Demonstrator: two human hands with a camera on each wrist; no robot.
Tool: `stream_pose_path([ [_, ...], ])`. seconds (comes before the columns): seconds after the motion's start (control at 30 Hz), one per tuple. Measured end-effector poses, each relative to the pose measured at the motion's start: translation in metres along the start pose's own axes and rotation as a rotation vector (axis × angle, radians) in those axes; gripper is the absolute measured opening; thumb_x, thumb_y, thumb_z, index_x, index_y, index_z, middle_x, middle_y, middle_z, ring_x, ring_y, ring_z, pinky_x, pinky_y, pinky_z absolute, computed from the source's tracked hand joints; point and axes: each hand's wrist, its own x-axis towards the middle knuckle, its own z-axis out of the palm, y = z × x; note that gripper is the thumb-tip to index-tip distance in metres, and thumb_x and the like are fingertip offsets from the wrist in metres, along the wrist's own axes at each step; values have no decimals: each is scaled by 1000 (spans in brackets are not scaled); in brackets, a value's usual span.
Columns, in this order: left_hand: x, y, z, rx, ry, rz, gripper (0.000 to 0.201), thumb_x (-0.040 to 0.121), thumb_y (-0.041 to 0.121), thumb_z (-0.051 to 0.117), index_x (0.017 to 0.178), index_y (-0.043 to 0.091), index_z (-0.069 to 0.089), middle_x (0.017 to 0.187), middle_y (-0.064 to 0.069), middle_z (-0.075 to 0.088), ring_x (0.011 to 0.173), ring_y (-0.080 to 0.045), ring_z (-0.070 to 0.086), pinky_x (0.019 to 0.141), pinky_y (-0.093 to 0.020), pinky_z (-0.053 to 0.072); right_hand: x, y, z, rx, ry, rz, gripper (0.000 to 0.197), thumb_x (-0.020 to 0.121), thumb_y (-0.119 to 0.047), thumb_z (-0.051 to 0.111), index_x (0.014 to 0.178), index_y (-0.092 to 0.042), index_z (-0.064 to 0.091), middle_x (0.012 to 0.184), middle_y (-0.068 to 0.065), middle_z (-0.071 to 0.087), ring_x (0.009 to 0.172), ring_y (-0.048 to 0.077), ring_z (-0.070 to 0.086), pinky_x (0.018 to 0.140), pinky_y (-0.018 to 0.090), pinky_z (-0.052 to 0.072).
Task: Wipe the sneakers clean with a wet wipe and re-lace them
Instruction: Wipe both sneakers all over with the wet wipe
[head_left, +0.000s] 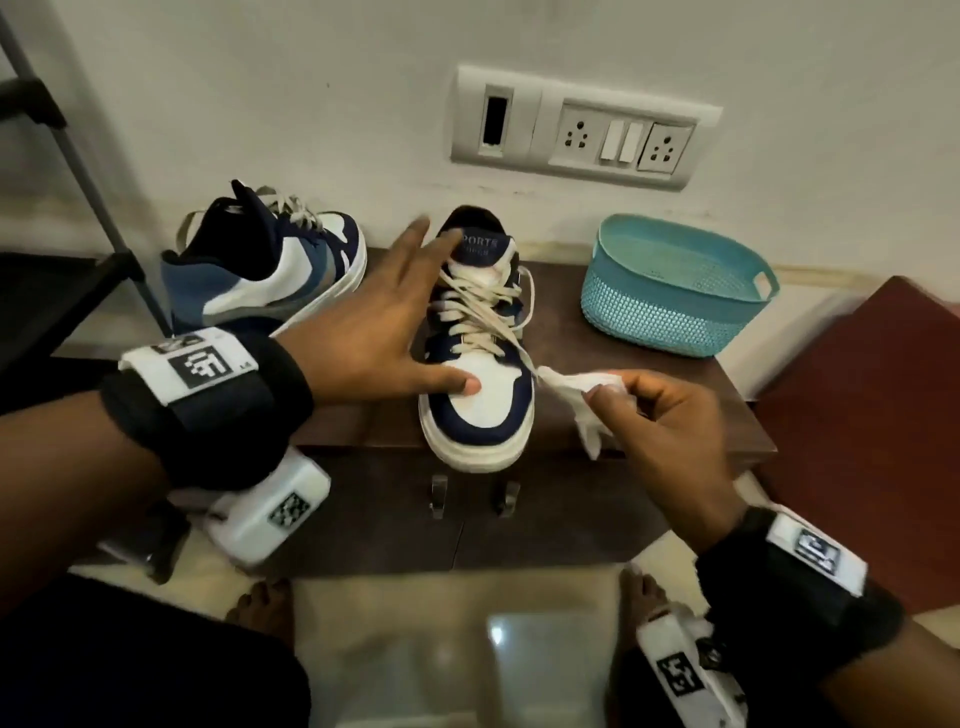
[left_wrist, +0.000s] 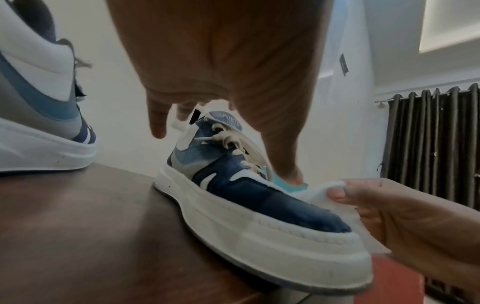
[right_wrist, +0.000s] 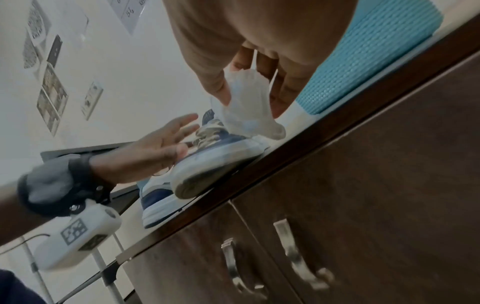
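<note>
Navy-and-white laced sneaker (head_left: 475, 364) lengthwise, toe over dark wooden surface's (head_left: 649, 395) front edge, left hand (head_left: 363, 332) splayed wide, thumb on toe, right hand (head_left: 660, 421) pinching crumpled white wet wipe (head_left: 576, 395), head view alone showing teal basket's (head_left: 670, 306) interior

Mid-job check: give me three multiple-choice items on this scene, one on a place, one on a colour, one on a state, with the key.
1. Where is the basket?
A. right of the laced sneaker
B. on the floor
C. between the sneakers

2. What colour is the basket?
A. red
B. turquoise
C. black

3. What is the right hand doing?
A. resting empty
B. pulling a lace
C. pinching the wet wipe

Answers: 1 A, it stands on the cabinet top to the sneaker's right. 2 B, its mesh wall is turquoise. 3 C, the wipe hangs from its fingertips while the left hand thumb rests on the toe.
</note>
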Motion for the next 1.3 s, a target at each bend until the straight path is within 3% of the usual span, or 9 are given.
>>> stream_pose_path([
  [0.07, 3, 5, -3, 51, -13, 90, 126, 66, 68, 78, 161, 35, 2, 168, 0, -20, 156, -20, -4, 120, -28, 8, -13, 11, 17, -8, 24, 3, 22, 94, -4, 68, 92, -23, 79, 84, -8, 78, 76, 1, 67, 72, 20, 53],
  [0.23, 18, 0, -4, 151, -67, 131, 111, 58, 86, 68, 153, 49, 26, 167, -3, -18, 155, -33, -12, 125, -56, 9, -42, 26, 62, 8, 168, -66, 24, 97, -7, 63, 119, -10, 75, 122, -2, 73, 119, 7, 66, 105, 31, 51],
  [0.43, 28, 4, -6, 116, -103, 84, 112, 56, 73, 80, 153, 50, 29, 166, -8, -19, 155, -35, -4, 126, -50, 12, -74, 20, 101, -74, 301, -174, 35, 102, -10, 58, 136, -3, 61, 142, 5, 60, 138, 11, 51, 116, 40, 42],
  [0.63, 26, 6, -7, 132, -95, 97, 113, 54, 76, 78, 153, 51, 30, 167, -7, -15, 155, -35, -2, 126, -48, 11, -99, 28, 104, -171, 174, -368, 32, 99, 5, 59, 131, 6, 63, 144, 16, 57, 141, 28, 49, 116, 49, 41],
  [0.8, 27, 8, -8, 147, -101, 74, 116, 51, 80, 79, 152, 52, 31, 167, -8, -13, 154, -37, 1, 126, -51, 13, -68, 18, 99, -17, 316, -112, 30, 102, -12, 58, 130, -3, 67, 137, 5, 64, 133, 13, 57, 110, 44, 48],
  [0.97, 28, 8, -10, 139, -115, 89, 115, 52, 74, 83, 152, 51, 32, 167, -7, -14, 155, -34, 1, 126, -49, 13, -104, 1, 91, 127, 237, -32, 25, 101, -10, 58, 121, -14, 73, 126, 1, 72, 122, 13, 65, 106, 31, 50],
  [1.07, 29, 5, -11, 139, -125, 104, 114, 51, 81, 80, 151, 53, 32, 167, -5, -12, 154, -34, 4, 126, -49, 15, -98, -4, 67, 511, 431, 370, 23, 103, -15, 55, 108, -13, 77, 105, 5, 78, 101, 20, 73, 89, 37, 58],
  [1.17, 29, 6, -14, 153, -146, 105, 114, 51, 82, 76, 151, 55, 29, 167, -2, -14, 155, -33, 4, 126, -48, 15, -79, 2, 42, 839, 526, 723, 25, 102, -26, 55, 114, -10, 69, 115, 13, 75, 103, 28, 73, 79, 42, 61],
  [1.3, 30, 3, -19, 189, -205, 113, 126, 41, 95, 67, 151, 60, 18, 166, 2, -21, 155, -34, 0, 126, -48, 13, -64, -2, 38, 935, 451, 536, 31, 101, -29, 58, 120, -7, 67, 116, 15, 74, 103, 27, 73, 83, 41, 62],
])
